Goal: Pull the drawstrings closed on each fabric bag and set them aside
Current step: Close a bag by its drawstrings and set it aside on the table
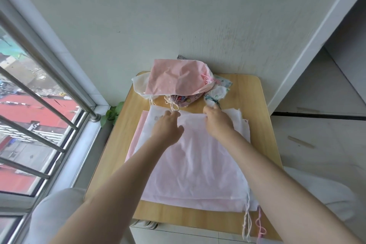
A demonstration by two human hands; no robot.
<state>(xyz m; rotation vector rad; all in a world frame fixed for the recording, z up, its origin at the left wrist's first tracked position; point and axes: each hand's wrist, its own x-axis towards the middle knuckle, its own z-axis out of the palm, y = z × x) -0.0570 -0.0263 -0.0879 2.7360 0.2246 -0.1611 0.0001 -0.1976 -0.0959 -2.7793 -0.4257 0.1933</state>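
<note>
— Small wooden table (255, 105) against a pale wall, window with steel bars at frame left. Stack of flat fabric bags (190, 164) across centre frame; top bag (198, 156) thin, white-pink, lying flat.

— Hands?

— Left hand (168, 127) and right hand (217, 123) both at the far edge of the top bag, fingers pinched narrow on the fabric hem. Cannot tell whether on cord or cloth only.

— Finished pieces?

— Heap of cinched bags (178, 83) at upper centre, just beyond the stack, nearly touching it.

— Risks?

— Likely three. First: pinching hem rather than drawstring, so pulling only drags the whole bag forward. Second: thin layers clinging, so lifting one bag probably brings the next along. Third: loose cords (247, 224) dangling off the near edge at lower right of frame; snagging by a forearm could pull the stack off the table.

— Anything else?

— Set-aside heap crowded near the back edge; another bag may slide off.
</note>
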